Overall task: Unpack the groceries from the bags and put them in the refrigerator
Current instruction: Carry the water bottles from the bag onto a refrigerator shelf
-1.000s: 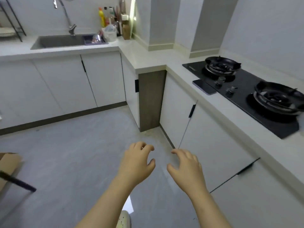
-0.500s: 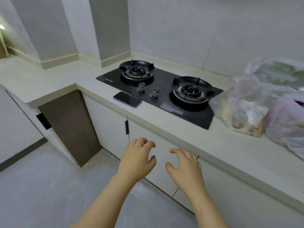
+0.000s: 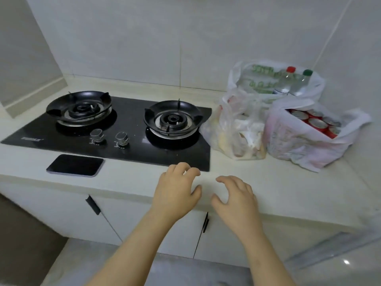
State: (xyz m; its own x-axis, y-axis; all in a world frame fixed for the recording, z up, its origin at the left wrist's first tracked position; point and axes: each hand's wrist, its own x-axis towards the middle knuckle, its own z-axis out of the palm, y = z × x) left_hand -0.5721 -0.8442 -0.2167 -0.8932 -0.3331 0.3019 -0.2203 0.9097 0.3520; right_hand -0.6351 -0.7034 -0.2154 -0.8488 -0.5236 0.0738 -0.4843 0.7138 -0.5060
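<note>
Grocery bags (image 3: 245, 112) of thin plastic, three of them, stand close together on the countertop (image 3: 288, 188), just beside the right edge of the gas hob (image 3: 123, 124). The rear one holds two bottles (image 3: 286, 81) with a red and a green cap. The front right one is full of red cans (image 3: 315, 120). What the clear front left one holds is hard to tell.

The left hand (image 3: 175, 193) and the right hand (image 3: 237, 199) hover over the front edge of the countertop, near each other, fingers loosely curled and holding nothing, both apart from the bags. The refrigerator is not in view.

The step seems to be the reach to the bags. It would be wise to spread the mouth of one bag with one hand and lift out with the other. The cans look heavy, so taking a few at a time is safer than lifting the thin bag. A phone (image 3: 75, 165) lies left of the hands, out of the way.
</note>
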